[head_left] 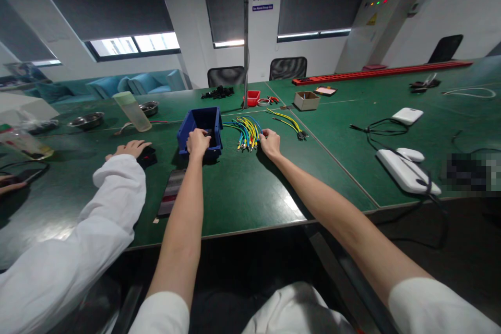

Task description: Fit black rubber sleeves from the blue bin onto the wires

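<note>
My left hand (198, 142) reaches over the near wall of a blue plastic bin (185, 135). Its fingers are curled down among dark pieces inside, and what they hold is hidden. Right of the bin, a bundle of yellow, blue and green wires (247, 133) with metal terminals at the near ends lies on the green table. At the right side of this bundle, my right hand (271, 143) pinches a blue wire (256, 124) between thumb and fingers. A few yellow-green wires (289, 122) with dark ends lie farther right.
A co-worker's hand (131, 149) rests left of the bin, near a phone (171, 194). Behind stand a bottle (133, 111), a red tray (252, 98), a cardboard box (306, 100) and a metal pole (246, 36). White devices (405, 171) with black cables lie right.
</note>
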Demonstrator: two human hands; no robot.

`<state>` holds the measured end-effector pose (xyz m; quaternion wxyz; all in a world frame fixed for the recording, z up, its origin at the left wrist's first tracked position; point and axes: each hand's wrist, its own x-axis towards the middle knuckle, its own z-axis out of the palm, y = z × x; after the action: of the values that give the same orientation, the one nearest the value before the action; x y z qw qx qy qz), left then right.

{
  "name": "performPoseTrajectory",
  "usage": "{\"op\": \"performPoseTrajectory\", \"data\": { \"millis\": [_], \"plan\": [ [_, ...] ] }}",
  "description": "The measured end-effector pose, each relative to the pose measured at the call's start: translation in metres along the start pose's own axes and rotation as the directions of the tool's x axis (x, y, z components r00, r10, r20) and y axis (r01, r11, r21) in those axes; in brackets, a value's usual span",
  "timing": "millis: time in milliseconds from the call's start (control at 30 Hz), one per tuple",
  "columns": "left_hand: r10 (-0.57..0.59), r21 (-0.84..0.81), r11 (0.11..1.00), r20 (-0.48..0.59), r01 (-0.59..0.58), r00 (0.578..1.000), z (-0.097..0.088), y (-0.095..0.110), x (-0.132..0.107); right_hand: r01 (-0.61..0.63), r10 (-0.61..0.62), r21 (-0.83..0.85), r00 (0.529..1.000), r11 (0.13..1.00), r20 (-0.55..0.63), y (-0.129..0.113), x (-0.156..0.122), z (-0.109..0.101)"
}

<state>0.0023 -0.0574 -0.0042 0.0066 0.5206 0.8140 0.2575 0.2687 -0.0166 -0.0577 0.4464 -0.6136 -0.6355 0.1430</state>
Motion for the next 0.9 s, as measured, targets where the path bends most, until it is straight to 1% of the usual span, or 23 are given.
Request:
{"op": "performPoseTrajectory", "data": {
  "millis": [100, 233, 400, 567, 800, 900],
  "plan": [
    [-0.008, -0.002, 1.000, -0.012, 0.008, 1.000, 0.001, 0.000, 0.000, 0.045, -0.046, -0.043, 0.999, 0.998, -0.018, -0.001, 0.001, 0.001],
    [-0.008, 0.004, 1.000, -0.005, 0.008, 1.000, -0.001, 0.001, -0.001, 0.037, -0.042, -0.101, 0.998, 0.994, -0.043, -0.002, 0.004, 0.002],
    [-0.010, 0.013, 1.000, -0.003, 0.010, 1.000, -0.003, 0.003, -0.004, 0.063, -0.068, -0.112, 0.997, 0.992, -0.038, -0.001, 0.005, 0.002],
    [-0.014, 0.010, 1.000, 0.006, 0.014, 1.000, -0.003, 0.003, -0.003, 0.091, -0.090, -0.157, 0.996, 0.983, 0.009, -0.004, 0.004, 0.002],
    [-0.012, 0.010, 1.000, -0.008, 0.012, 1.000, -0.002, 0.003, -0.002, 0.113, -0.095, -0.292, 0.993, 0.950, 0.077, -0.021, -0.007, -0.006],
    [-0.014, 0.012, 1.000, -0.005, 0.014, 1.000, -0.002, 0.003, -0.003, 0.110, -0.085, -0.323, 0.992, 0.940, 0.093, -0.027, -0.010, -0.009]
  ]
}}
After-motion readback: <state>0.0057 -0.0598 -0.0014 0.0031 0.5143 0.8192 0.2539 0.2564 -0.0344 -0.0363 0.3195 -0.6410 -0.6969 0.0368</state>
